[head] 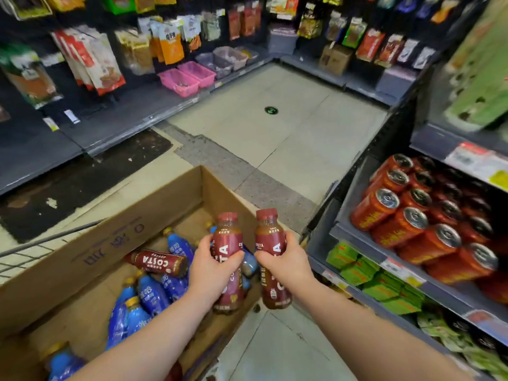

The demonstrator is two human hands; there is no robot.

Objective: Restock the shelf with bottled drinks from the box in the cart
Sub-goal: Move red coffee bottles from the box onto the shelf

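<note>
My left hand [213,266] grips a dark red Costa coffee bottle [228,243] upright above the right end of the cardboard box [154,213]. My right hand [286,264] grips a second Costa bottle [268,237] upright, just right of the box, over the floor. The two bottles stand side by side, nearly touching. Inside the box lie a third Costa bottle [159,262] on its side and several blue bottles [149,295]. The box rests in a wire cart [24,250]. The shelf [406,273] rises on the right.
The right shelf holds rows of red cans [406,215] and, below them, green packs [365,268]. Hanging snack bags and pink baskets [187,78] fill the racks on the left and far wall. Tiled floor [275,133] stretches ahead, with a dark mat [82,177] at left.
</note>
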